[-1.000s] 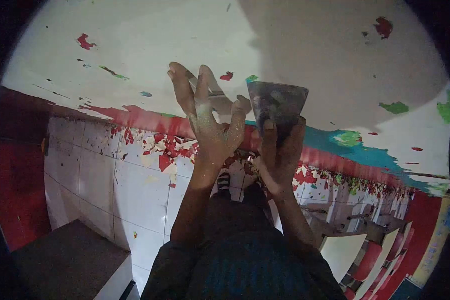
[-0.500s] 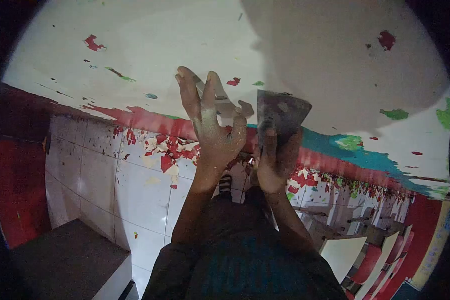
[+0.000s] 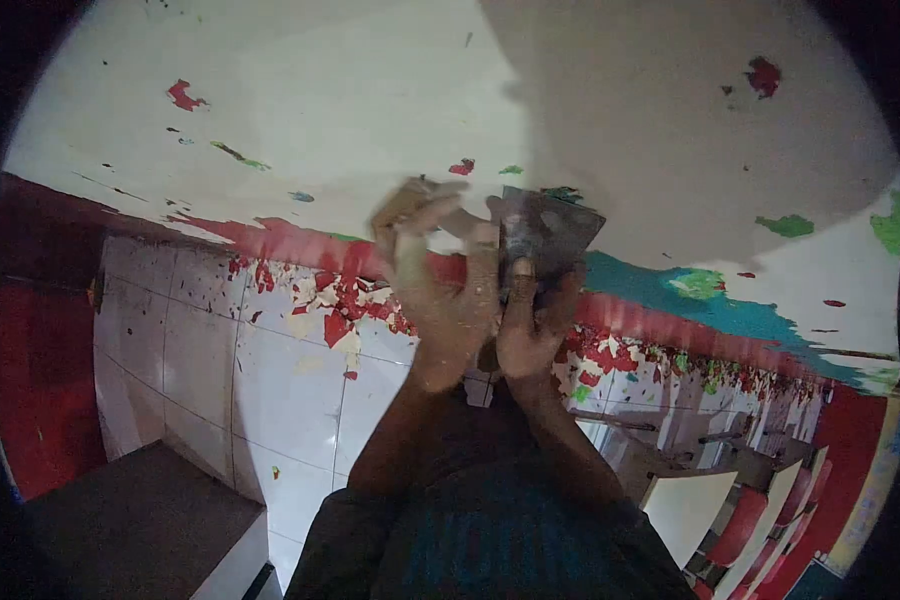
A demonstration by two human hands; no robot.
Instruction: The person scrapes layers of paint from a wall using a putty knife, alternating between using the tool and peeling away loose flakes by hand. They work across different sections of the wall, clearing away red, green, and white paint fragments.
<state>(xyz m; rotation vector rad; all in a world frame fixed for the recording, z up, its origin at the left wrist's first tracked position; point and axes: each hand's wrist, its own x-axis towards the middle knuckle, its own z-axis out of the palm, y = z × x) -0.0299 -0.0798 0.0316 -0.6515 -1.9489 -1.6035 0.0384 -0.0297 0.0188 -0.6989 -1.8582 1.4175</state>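
My right hand (image 3: pixel 535 325) grips a paint scraper (image 3: pixel 560 228), its wide dark blade turned up against the pale wall (image 3: pixel 350 90). The thumb lies along the blade's lower part, and the handle is hidden in the palm. Just left of the blade is my left hand (image 3: pixel 432 285), blurred, with its fingers bent over towards the scraper. Whether it touches the blade or pinches anything, I cannot make out. A strip of exposed red paint (image 3: pixel 280 240) runs behind the hands, and a teal patch (image 3: pixel 650 285) shows to the right.
Red and cream paint flakes (image 3: pixel 340 325) litter the tiled floor (image 3: pixel 280 400) along the wall's foot. A dark-topped box (image 3: pixel 140 510) stands at lower left. Red and white seats or panels (image 3: pixel 740 525) are at lower right.
My left hand's stretched fingers have bent inward, and the hand has come closer to the scraper. My right hand and the scraper have shifted slightly left. Bare green shows at the blade's edge.
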